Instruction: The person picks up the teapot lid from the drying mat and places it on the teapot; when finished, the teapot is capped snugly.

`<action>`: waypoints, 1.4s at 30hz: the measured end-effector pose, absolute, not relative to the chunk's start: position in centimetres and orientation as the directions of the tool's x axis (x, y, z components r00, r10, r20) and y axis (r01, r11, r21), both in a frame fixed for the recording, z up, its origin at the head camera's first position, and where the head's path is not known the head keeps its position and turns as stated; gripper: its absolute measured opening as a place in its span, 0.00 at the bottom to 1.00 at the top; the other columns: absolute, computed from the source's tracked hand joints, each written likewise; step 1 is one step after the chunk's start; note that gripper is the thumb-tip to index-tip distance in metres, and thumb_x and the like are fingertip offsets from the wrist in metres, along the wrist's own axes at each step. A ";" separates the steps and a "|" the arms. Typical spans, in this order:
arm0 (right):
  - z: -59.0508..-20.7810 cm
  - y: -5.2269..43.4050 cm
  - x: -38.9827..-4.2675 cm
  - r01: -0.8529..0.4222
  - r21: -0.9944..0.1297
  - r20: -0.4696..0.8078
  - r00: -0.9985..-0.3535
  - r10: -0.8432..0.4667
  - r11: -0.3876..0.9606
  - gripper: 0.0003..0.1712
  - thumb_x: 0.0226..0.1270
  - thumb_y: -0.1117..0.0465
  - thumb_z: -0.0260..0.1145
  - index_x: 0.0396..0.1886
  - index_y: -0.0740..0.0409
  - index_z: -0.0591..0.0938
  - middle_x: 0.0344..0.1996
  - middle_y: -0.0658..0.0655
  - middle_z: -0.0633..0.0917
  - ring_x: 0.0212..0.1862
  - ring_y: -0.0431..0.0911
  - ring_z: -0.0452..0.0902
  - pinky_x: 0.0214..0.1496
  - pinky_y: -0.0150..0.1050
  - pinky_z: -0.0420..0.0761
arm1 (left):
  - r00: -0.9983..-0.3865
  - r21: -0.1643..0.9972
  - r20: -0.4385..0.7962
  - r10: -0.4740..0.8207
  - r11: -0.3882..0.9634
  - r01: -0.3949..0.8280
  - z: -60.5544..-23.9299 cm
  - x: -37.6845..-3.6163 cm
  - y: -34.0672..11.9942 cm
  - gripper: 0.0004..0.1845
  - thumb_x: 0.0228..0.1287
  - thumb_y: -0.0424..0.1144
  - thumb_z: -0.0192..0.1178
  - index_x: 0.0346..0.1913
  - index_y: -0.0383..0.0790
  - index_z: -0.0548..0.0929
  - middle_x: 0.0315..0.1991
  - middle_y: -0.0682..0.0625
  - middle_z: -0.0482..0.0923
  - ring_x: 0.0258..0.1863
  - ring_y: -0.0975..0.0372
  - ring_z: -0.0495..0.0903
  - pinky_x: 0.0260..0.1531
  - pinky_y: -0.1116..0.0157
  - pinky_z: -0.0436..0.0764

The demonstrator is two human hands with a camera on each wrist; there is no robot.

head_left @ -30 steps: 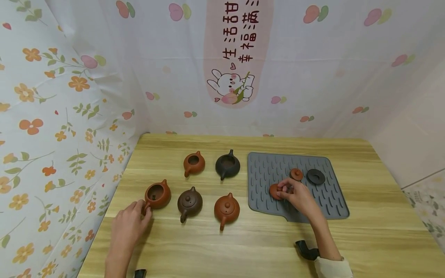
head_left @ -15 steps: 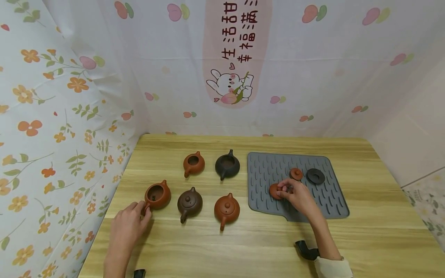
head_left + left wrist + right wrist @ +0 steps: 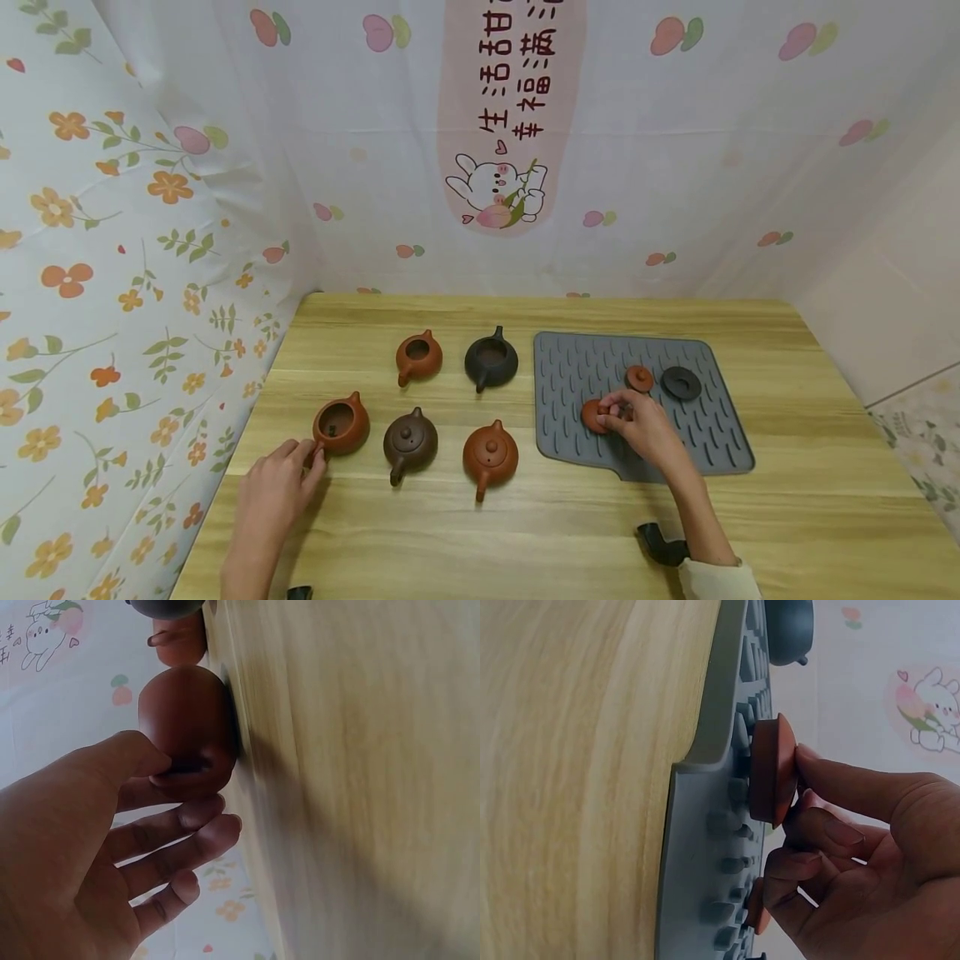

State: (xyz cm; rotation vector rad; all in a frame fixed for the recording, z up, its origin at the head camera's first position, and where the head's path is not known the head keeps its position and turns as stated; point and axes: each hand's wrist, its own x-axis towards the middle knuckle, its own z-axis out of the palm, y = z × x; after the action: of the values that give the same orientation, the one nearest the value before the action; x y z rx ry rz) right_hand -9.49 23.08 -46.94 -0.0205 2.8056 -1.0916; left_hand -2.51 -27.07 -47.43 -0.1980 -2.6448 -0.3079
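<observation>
Pinching a round terracotta lid, right hand, bulbous terracotta teapot by its handle, left hand

Head view: plain cream sleeve between 4 and 5 o'clock, cuff ends on the right forearm. Right hand bare, 4 o'clock. Left hand bare, 8 o'clock; left forearm bare to frame edge. Black elbow-shaped piece just beside right forearm, 5 o'clock; black stub near left forearm, 7 o'clock. Can't tell how either attaches. Right wrist view: short nails.
</observation>
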 end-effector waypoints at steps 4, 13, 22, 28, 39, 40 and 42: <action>-46.9 23.0 -9.4 0.053 -0.673 -0.135 -0.989 -0.053 0.737 0.12 0.67 0.63 0.69 0.48 0.62 0.82 0.36 0.57 0.82 0.31 0.42 0.72 0.32 0.33 0.71 | -0.880 0.189 0.469 0.079 0.964 0.187 -47.4 -2.5 -27.0 0.06 0.54 0.32 0.70 0.26 0.37 0.83 0.18 0.50 0.75 0.12 0.62 0.68 0.14 0.60 0.68; -46.2 22.0 -9.2 0.020 -0.686 -0.099 -0.993 -0.066 0.727 0.13 0.67 0.61 0.70 0.47 0.61 0.82 0.36 0.57 0.83 0.31 0.40 0.72 0.31 0.32 0.71 | -0.889 0.201 0.453 0.069 0.964 0.177 -47.7 -2.4 -27.0 0.05 0.55 0.32 0.70 0.27 0.36 0.84 0.20 0.47 0.78 0.14 0.59 0.72 0.14 0.59 0.71; -44.3 19.3 -9.6 -0.056 -0.711 -0.054 -0.990 -0.133 0.701 0.11 0.67 0.61 0.70 0.46 0.59 0.82 0.35 0.56 0.82 0.28 0.40 0.70 0.30 0.33 0.70 | -0.884 0.200 0.460 0.080 0.961 0.190 -47.7 -2.4 -27.1 0.05 0.55 0.31 0.70 0.26 0.35 0.84 0.20 0.46 0.79 0.15 0.60 0.74 0.14 0.60 0.71; -43.5 17.2 -10.1 -0.106 -0.730 -0.019 -0.984 -0.175 0.675 0.11 0.65 0.62 0.71 0.45 0.59 0.83 0.35 0.56 0.82 0.28 0.41 0.70 0.30 0.33 0.71 | -0.894 0.209 0.443 0.066 0.962 0.175 -47.7 -2.3 -27.1 0.04 0.56 0.31 0.70 0.28 0.35 0.85 0.22 0.46 0.80 0.15 0.58 0.76 0.15 0.59 0.73; -42.7 15.4 -10.6 -0.132 -0.742 -0.021 -0.975 -0.220 0.658 0.09 0.66 0.62 0.71 0.43 0.58 0.82 0.34 0.55 0.81 0.28 0.42 0.71 0.29 0.34 0.72 | -0.895 0.230 0.443 0.061 0.957 0.179 -47.5 -2.3 -26.9 0.03 0.56 0.31 0.70 0.29 0.34 0.86 0.24 0.44 0.82 0.17 0.56 0.78 0.17 0.57 0.76; -42.7 15.2 -10.6 -0.129 -0.742 -0.025 -0.975 -0.220 0.658 0.09 0.66 0.62 0.71 0.43 0.58 0.82 0.34 0.55 0.81 0.28 0.42 0.71 0.29 0.34 0.72 | -0.895 0.229 0.442 0.063 0.957 0.180 -47.5 -2.3 -26.9 0.04 0.56 0.31 0.69 0.29 0.34 0.86 0.24 0.45 0.82 0.17 0.56 0.78 0.16 0.57 0.76; -42.6 14.9 -10.7 -0.137 -0.742 -0.021 -0.974 -0.226 0.656 0.10 0.65 0.62 0.71 0.43 0.58 0.82 0.33 0.55 0.80 0.27 0.42 0.70 0.28 0.33 0.72 | -0.894 0.227 0.443 0.065 0.957 0.182 -47.4 -2.3 -26.9 0.04 0.56 0.31 0.69 0.28 0.34 0.85 0.23 0.45 0.81 0.17 0.56 0.77 0.16 0.57 0.75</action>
State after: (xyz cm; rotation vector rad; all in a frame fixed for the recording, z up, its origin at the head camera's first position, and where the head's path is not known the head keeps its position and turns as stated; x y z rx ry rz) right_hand -10.66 14.90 -42.61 -0.3031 2.7562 -1.2219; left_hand -2.34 -26.89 -47.45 -0.1773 -2.6651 -0.3656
